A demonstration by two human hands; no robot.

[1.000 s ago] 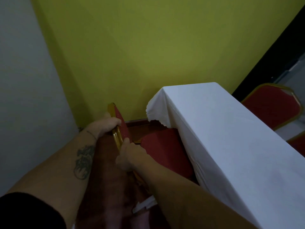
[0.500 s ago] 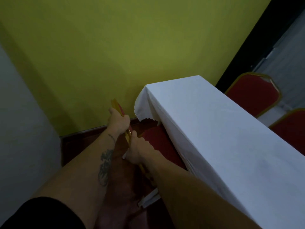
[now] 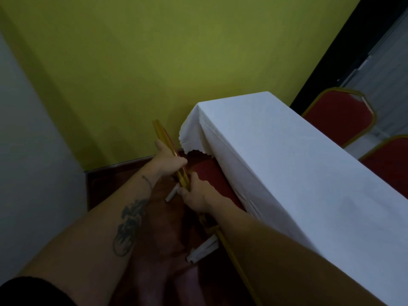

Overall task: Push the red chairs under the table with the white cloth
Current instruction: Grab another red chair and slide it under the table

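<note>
A red chair with a gold frame stands at the near side of the table, its seat [image 3: 207,173] partly hidden under the hanging white cloth [image 3: 287,173]. My left hand [image 3: 169,160] grips the gold top rail [image 3: 162,134] of its backrest. My right hand [image 3: 196,194] grips the same rail lower down, closer to me. Both arms stretch forward from the bottom of the view. The chair's lower frame [image 3: 231,248] shows beside my right forearm.
Two more red chairs [image 3: 337,117] [image 3: 390,164] stand on the far side of the table at the right. A yellow-green wall [image 3: 176,62] closes the end of the table, a white wall [image 3: 28,162] runs on the left. The floor [image 3: 106,184] is dark red.
The chair's seat has slid further under the cloth, away from me. Both hands stay on the backrest rail and have moved forward with it.
</note>
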